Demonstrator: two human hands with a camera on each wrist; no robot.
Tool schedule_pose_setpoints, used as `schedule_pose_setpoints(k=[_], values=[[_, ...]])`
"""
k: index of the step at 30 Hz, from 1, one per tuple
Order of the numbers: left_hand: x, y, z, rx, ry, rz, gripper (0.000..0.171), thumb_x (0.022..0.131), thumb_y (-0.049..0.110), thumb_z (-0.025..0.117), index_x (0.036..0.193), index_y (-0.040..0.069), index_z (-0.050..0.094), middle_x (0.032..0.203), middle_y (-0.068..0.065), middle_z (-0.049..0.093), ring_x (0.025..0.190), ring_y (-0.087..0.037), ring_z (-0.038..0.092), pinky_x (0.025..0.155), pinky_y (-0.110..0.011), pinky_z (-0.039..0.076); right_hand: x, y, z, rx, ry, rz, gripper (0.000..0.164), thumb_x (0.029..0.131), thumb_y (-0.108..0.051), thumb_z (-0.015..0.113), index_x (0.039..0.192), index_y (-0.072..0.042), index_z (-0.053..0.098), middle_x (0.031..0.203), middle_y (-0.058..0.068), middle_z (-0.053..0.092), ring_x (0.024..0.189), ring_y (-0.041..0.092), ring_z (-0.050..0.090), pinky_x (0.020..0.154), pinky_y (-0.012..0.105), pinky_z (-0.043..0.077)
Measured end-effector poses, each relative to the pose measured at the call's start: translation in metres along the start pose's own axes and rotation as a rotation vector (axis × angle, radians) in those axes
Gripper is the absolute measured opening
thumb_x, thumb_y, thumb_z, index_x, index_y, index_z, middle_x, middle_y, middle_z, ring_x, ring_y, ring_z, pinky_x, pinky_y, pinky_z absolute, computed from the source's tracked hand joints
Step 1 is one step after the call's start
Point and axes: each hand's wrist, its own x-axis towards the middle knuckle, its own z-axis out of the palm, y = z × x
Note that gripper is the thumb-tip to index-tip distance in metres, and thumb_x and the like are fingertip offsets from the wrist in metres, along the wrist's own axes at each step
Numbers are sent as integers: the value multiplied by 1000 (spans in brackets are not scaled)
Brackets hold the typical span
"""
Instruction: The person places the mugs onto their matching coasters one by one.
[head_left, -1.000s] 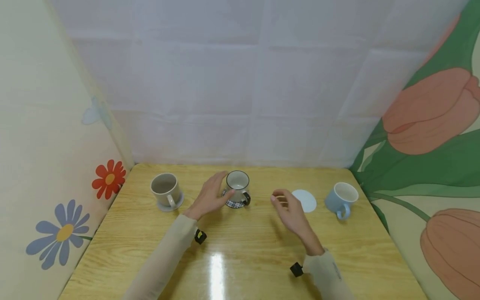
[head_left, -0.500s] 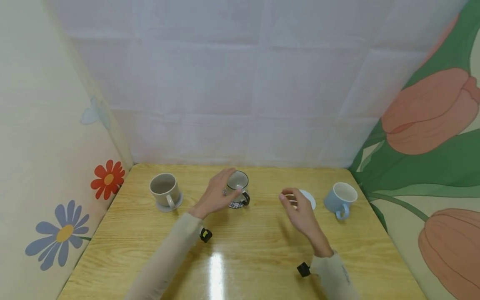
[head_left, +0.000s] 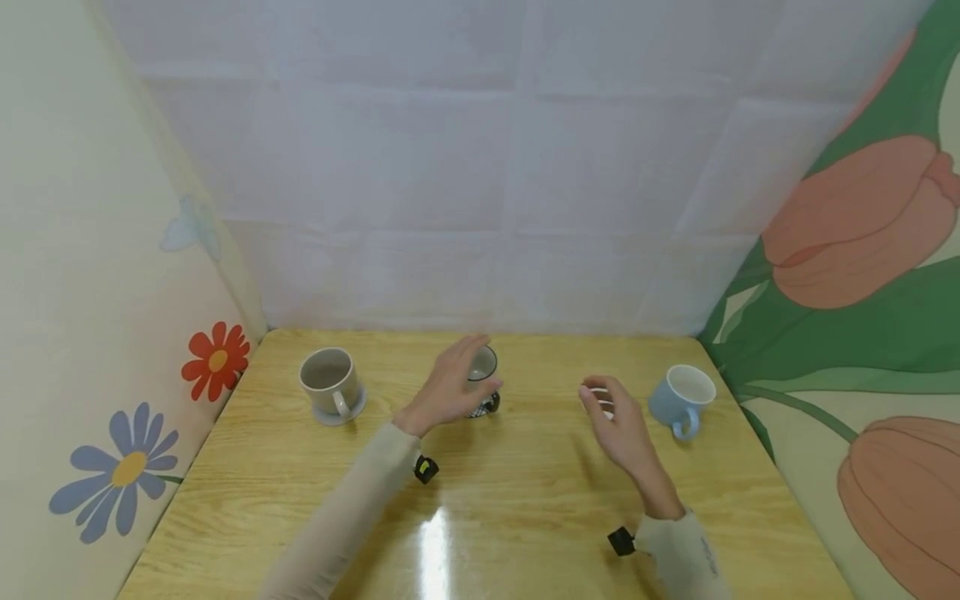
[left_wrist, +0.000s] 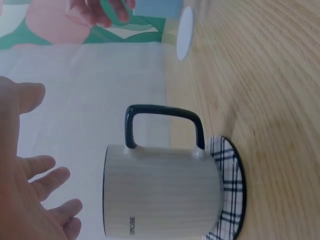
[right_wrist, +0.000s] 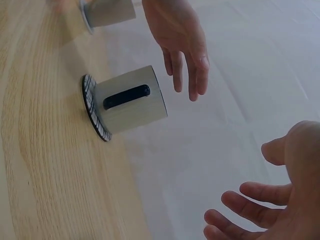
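Note:
A white mug with a black rim and black handle (left_wrist: 162, 192) stands upright on a plaid round coaster (left_wrist: 230, 187). My left hand (head_left: 450, 387) hovers by this mug and partly hides it in the head view. In the right wrist view that left hand (right_wrist: 180, 42) is above the mug, apart from it, fingers extended. My right hand (head_left: 618, 425) is held over a white round coaster (left_wrist: 185, 33), fingers loosely bent and holding nothing. The head view shows only slivers of that coaster between the fingers. Right of it stands a light blue mug (head_left: 678, 400).
A greyish mug (head_left: 326, 379) sits on a pale round coaster (head_left: 330, 417) at the left of the wooden table (head_left: 517, 517). White cloth (head_left: 450, 167) hangs behind the table's back edge, with flower-printed cloth at both sides.
Both hands have moved to the right. The left now covers more of the black-rimmed mug, and the right has come over the white coaster. The mugs have stayed put.

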Motion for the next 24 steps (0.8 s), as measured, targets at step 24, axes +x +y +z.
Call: schedule_pose_setpoints(k=[24], values=[[19,27,22,26,-68,46,72,100,46,56,157,12,29,160,-8,35,146,-28,35,119,-48,29,-9,18,-27,-41,89,38,37,104,-26,56,126,4,58,122,23,64,107,41,65,90,50,54]])
